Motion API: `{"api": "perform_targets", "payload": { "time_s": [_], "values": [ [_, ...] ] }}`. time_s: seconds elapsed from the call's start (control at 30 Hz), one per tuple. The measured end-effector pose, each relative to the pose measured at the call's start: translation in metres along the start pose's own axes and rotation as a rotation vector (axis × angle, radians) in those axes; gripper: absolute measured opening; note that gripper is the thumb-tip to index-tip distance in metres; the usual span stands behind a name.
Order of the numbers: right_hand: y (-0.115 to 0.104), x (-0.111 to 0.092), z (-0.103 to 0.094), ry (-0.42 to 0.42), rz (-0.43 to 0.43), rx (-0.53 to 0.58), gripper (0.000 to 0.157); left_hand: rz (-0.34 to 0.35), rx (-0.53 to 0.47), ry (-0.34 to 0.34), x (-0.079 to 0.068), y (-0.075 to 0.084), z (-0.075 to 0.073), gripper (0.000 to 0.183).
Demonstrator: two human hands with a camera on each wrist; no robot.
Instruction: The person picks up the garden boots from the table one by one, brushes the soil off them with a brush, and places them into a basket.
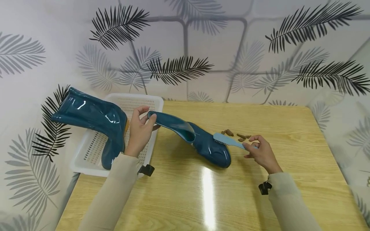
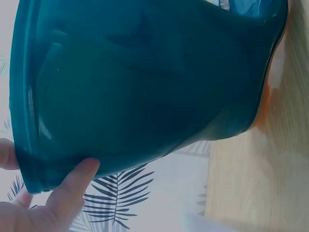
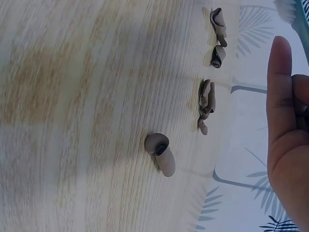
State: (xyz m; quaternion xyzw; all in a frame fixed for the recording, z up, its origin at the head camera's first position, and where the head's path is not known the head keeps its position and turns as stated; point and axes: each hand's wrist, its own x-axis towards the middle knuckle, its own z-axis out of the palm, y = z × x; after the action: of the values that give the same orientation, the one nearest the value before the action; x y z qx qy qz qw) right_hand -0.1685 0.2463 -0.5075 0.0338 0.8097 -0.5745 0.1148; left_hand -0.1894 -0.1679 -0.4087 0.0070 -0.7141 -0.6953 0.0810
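A glossy teal rubber boot (image 1: 209, 148) lies tilted over the table, its shaft slanting up to the left and its toe toward the right. My left hand (image 1: 141, 130) pinches the rim of the shaft between thumb and fingers; the left wrist view shows the thumb flat against the teal shaft (image 2: 130, 92). With my right hand (image 1: 261, 154) I hold a light blue brush (image 1: 228, 140) by its handle. Its bristles face down on the upper foot of the boot. In the right wrist view only part of the bristles (image 3: 286, 9) shows beside my fingers.
A second teal boot (image 1: 95, 112) leans in a white plastic basket (image 1: 83, 160) at the left, its shaft sticking out over the rim. Several curled brown pieces (image 3: 207, 99) lie on the wooden table (image 1: 173, 199) behind the brush. A leaf-patterned cloth (image 1: 202, 41) hangs behind.
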Motion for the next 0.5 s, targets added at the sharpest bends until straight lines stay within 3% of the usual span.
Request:
{"api": "perform_targets", "payload": {
  "time_s": [0.1, 0.33, 0.5],
  "values": [
    [0.0, 0.0, 0.001, -0.001, -0.004, 0.005, 0.051, -0.053, -0.009, -0.013, -0.004, 0.0, -0.001, 0.038],
    [0.001, 0.0, 0.004, -0.014, -0.02, 0.021, 0.051, -0.105, -0.039, 0.089, -0.013, -0.001, -0.001, 0.051],
    [0.003, 0.0, 0.005, -0.027, -0.015, 0.033, 0.045, -0.059, -0.001, 0.059, -0.023, -0.001, 0.001, 0.078]
  ]
}}
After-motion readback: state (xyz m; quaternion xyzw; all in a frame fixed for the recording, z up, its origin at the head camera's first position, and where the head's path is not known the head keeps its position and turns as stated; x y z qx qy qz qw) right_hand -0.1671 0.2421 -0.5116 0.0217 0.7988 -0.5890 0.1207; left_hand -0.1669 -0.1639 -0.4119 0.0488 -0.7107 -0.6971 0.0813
